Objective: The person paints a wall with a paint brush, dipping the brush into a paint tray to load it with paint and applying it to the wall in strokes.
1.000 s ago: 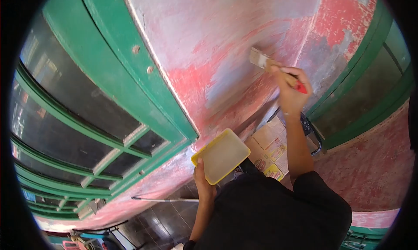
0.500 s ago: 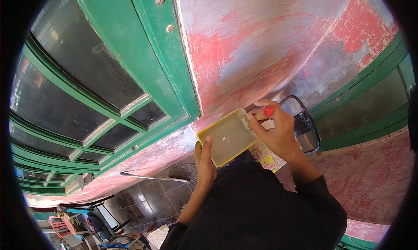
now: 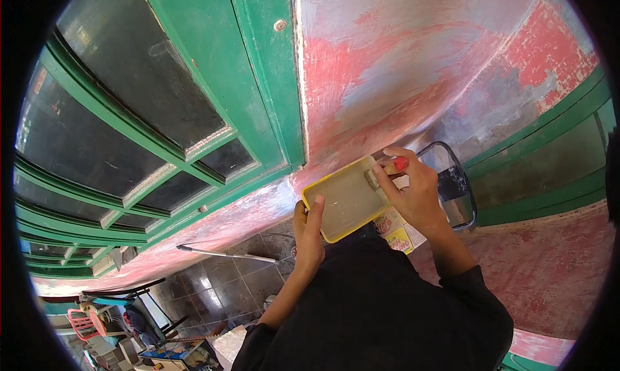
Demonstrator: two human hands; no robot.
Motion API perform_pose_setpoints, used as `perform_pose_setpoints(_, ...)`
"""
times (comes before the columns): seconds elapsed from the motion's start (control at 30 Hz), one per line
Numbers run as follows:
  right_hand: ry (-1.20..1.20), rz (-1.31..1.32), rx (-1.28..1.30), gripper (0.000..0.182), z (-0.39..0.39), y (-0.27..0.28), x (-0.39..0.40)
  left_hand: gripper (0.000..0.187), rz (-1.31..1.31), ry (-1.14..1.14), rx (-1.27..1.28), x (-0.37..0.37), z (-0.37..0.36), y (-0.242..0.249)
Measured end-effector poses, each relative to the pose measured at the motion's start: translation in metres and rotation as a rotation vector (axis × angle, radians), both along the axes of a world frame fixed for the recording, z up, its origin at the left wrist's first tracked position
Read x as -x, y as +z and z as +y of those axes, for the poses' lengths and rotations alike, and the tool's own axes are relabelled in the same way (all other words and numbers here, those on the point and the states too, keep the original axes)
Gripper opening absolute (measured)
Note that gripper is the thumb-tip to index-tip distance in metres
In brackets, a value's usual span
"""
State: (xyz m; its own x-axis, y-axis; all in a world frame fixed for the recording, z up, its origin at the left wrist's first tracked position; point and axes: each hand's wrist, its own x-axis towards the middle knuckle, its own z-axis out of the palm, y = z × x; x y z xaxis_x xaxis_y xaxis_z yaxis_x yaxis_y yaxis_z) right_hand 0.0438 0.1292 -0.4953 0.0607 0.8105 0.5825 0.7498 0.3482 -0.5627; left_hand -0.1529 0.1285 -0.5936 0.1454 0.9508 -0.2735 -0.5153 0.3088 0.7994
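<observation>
My left hand (image 3: 310,234) grips the near left edge of a shallow yellow-rimmed tray (image 3: 345,206), thumb on top and fingers underneath. A thin greyish, cloudy liquid seems to cover the tray's bottom. A paintbrush (image 3: 392,166) with a red-tipped handle is pinched in my right hand (image 3: 412,187). Its bristles rest at the tray's far right edge, partly hidden by my fingers. Behind the tray rises a wall (image 3: 368,67) with patchy pink and grey-white paint.
A green-framed window (image 3: 271,86) stands at the left, another green frame (image 3: 542,138) at the right. Below my right hand are a black-framed chair (image 3: 462,183) and a colourful printed box (image 3: 399,239). A long pole (image 3: 229,254) leans low over the dark tiled floor (image 3: 232,290). Clutter and a pink chair (image 3: 84,322) lie lower left.
The brush bristles have shifted slightly within the tray's right end, and the tray has moved a little right and up in view. The camera view has turned slightly.
</observation>
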Motion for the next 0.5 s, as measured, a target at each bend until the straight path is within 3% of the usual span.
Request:
perform_pose_setpoints(0.23,-0.008,-0.012,0.0,0.028,-0.003,0.0,0.003,0.05,0.014,-0.02,0.009,0.003,0.0,-0.002)
perform_pose_setpoints(0.33,-0.034,0.112,0.061,0.032,-0.006,0.001,-0.002,0.049,-0.002,-0.002,0.016,0.004,0.001,-0.001)
perform_pose_setpoints(0.4,-0.079,0.615,0.071,0.037,-0.008,0.006,-0.005,0.049,-0.018,0.009,0.024,0.004,0.0,0.003)
perform_pose_setpoints(0.5,-0.08,0.679,0.108,0.038,-0.013,0.02,-0.004,0.049,-0.02,0.003,0.032,0.006,0.0,-0.004)
